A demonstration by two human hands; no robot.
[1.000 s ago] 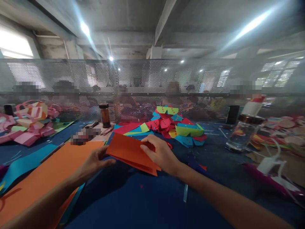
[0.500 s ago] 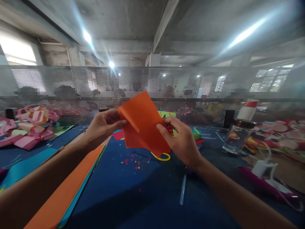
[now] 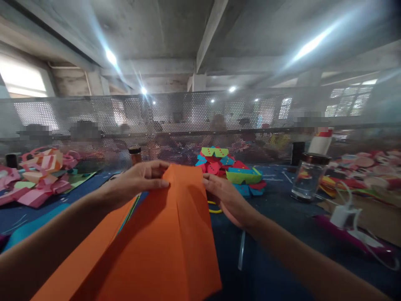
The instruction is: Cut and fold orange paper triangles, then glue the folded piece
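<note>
A large orange sheet of paper (image 3: 163, 246) hangs from both hands, creased lengthwise and reaching down toward me. My left hand (image 3: 138, 182) pinches its upper left edge between thumb and fingers. At the upper right edge, the bent fingers of my right hand (image 3: 228, 196) grip the paper, their tips partly behind it. A yellow looped handle (image 3: 215, 211) shows just below the right hand; the rest of it is hidden. Under my left forearm lies a stack of coloured sheets with an orange one (image 3: 84, 255) on top.
Behind my right hand sit red, blue and green paper glasses (image 3: 244, 175). A glass jar (image 3: 308, 179), white bottle (image 3: 321, 142) and charger with cable (image 3: 341, 215) stand right. Pink paper pieces (image 3: 46, 175) are heaped left. A clear strip (image 3: 241, 251) lies on the blue table.
The orange paper, earlier held up as a smaller folded-looking piece, now spreads long toward me and covers the middle of the table. Both hands have lowered and the right has shifted left.
</note>
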